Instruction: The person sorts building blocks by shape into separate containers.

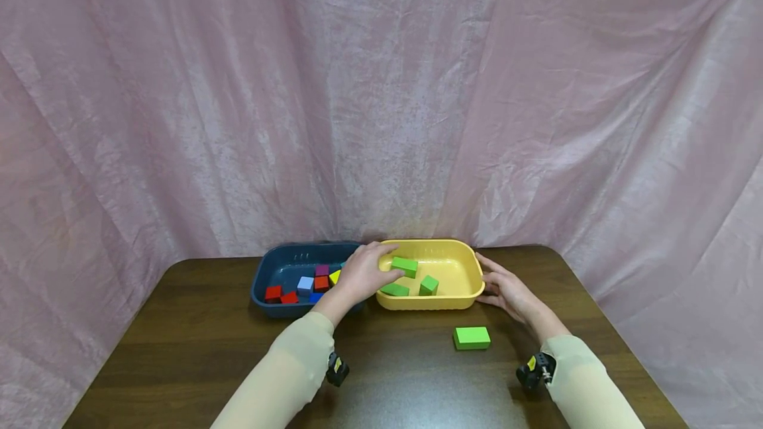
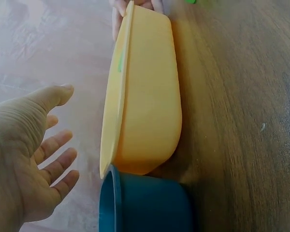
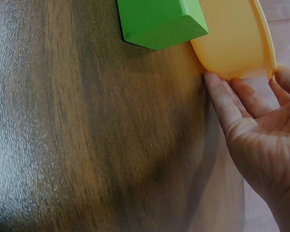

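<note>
A yellow plastic tub (image 1: pixel 452 275) stands at the back of the table with a few green blocks (image 1: pixel 428 285) in it. My right hand (image 1: pixel 507 286) has its extended fingertips against the tub's right end, also seen in the right wrist view. Over the seam between this tub and a dark blue tub (image 2: pixel 152 200), my left hand (image 1: pixel 360 275) hovers with thumb and fingers spread. Nothing is between them in the left wrist view. In the blue tub lie several small blocks, among them a red block (image 1: pixel 273 294) and a light blue block (image 1: pixel 305 285).
One green rectangular block (image 1: pixel 472 338) lies on the wooden table (image 1: pixel 197 336) in front of the yellow tub, near its right end. Behind the table hangs a pink curtain (image 1: pixel 381 98), close to the back of both tubs.
</note>
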Available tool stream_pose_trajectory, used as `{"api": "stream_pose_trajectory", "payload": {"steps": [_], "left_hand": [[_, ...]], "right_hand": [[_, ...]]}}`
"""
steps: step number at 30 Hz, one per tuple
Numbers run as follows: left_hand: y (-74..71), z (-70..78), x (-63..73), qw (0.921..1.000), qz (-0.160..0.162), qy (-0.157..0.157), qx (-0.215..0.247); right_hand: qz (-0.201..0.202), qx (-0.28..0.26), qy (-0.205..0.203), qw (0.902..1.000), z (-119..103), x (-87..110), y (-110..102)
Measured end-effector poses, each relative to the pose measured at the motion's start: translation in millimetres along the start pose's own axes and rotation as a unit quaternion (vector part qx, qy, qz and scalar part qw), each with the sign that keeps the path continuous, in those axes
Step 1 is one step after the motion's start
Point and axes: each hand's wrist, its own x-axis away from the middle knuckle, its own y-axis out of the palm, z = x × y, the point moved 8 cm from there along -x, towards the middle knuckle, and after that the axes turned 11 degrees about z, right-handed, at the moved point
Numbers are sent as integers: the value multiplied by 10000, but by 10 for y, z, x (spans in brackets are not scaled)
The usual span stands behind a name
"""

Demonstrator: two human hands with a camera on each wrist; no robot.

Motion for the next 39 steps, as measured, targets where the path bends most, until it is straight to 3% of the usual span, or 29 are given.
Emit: {"api": "stream_pose_trajectory", "payload": {"steps": [19, 27, 39], "left_hand": [[-36, 122, 25, 9997, 33, 114, 220], [-41, 303, 61, 9990, -25, 276, 358], [-14, 644, 135, 9956, 57, 782, 507]], "right_hand": [[-48, -18, -16, 10000, 0, -12, -3], [-68, -76, 2, 9999, -4, -17, -4], [19, -65, 37, 10000, 12, -24, -7]]}}
